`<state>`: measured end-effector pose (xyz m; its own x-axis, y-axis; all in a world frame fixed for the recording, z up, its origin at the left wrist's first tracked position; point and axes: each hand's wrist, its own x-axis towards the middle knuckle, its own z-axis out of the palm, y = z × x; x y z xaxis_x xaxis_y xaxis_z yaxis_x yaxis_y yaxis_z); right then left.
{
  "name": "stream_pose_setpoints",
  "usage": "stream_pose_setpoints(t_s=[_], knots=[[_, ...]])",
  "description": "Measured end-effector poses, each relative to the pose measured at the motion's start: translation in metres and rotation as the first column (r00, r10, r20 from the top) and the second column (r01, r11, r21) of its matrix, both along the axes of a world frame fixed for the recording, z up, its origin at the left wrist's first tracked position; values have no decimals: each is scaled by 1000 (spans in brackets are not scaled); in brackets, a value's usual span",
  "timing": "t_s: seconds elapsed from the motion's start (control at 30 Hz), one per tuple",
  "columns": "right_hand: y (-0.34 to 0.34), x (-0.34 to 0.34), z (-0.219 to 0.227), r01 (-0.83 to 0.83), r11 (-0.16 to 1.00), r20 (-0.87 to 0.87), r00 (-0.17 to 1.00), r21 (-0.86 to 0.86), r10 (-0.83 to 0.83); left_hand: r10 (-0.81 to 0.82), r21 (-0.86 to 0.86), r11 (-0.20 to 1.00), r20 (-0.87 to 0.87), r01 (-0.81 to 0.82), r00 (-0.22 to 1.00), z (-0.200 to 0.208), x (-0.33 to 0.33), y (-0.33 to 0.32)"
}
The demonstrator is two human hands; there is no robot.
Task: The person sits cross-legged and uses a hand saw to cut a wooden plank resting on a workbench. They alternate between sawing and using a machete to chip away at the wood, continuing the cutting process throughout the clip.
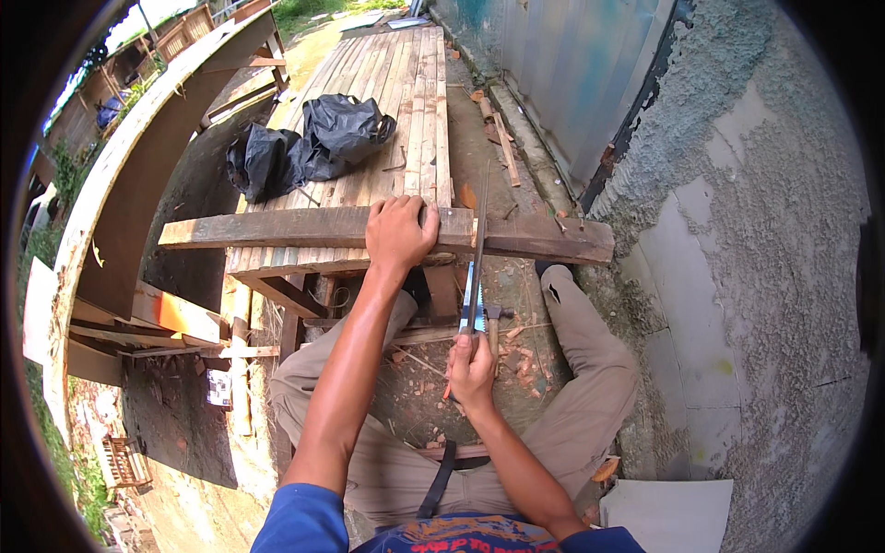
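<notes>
A long wooden beam [304, 227] lies across the near end of a slatted wooden bench, its right end jutting past the bench. My left hand [402, 230] grips the beam from above, fingers bent over its far edge, left of the saw. In my right hand [472, 369] is a handsaw [478, 235], held by its handle low between my knees. The blade stands edge-on across the beam, just right of a paler patch on the wood, and its tip points away from me. A bright blue strip with teeth shows beside the blade's lower part.
Black plastic bags [341, 138] rest on the slatted bench [415, 101], with a bent nail nearby. Below the beam are a hammer [499, 314] and broken reddish bits. A rough grey wall [774, 276] stands close on the right, a curved wooden panel [138, 166] on the left.
</notes>
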<state>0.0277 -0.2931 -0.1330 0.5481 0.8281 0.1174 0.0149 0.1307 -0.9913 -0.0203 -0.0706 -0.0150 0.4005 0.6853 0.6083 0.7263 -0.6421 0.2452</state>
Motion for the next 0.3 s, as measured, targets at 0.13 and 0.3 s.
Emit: stream_pose_setpoints(t_s=[0.13, 0.3], knots=[[3, 1, -1, 29, 999, 73, 997, -17, -28, 5, -7, 1000, 25, -5, 1000, 2, -3, 2], [3, -2, 1, 81, 993, 84, 994, -90, -74, 19, -35, 999, 50, -17, 999, -2, -2, 4]])
